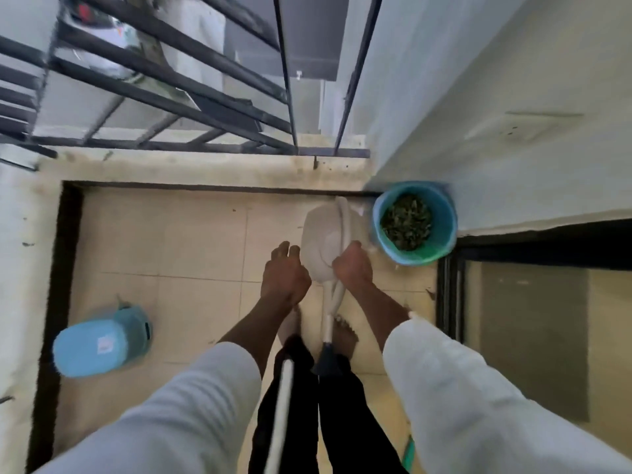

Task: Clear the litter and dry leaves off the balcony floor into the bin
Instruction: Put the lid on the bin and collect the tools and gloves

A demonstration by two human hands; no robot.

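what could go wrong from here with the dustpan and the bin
1. The white dustpan, gripped by the right hand, sits beside the teal bin, not over it; tipping now may drop debris on the floor.
2. The bin holds dry leaves; a knock from the pan could upset it.
3. Bare feet stand just behind, and a white pole leans by the legs: a possible trip.

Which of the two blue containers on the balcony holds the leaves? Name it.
The blue bin in the corner by the wall, upright, with dry leaves inside. The other blue container, lower left, lies tipped over, its inside hidden.
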